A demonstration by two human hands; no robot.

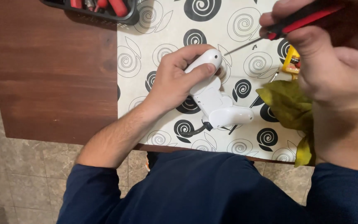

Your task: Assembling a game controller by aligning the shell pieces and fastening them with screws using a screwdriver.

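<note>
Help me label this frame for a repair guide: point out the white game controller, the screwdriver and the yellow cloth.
white game controller [212, 97], head view, on its back shell.
screwdriver [299, 20], head view, on its red and black handle.
yellow cloth [286, 101], head view, on its crumpled middle.

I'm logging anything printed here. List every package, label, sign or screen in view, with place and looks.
None in view: no package, label, sign or screen.
The white game controller under the left hand shows a plain back.
The right hand holds a red and black screwdriver.
The tablecloth has only spiral patterns.
</note>
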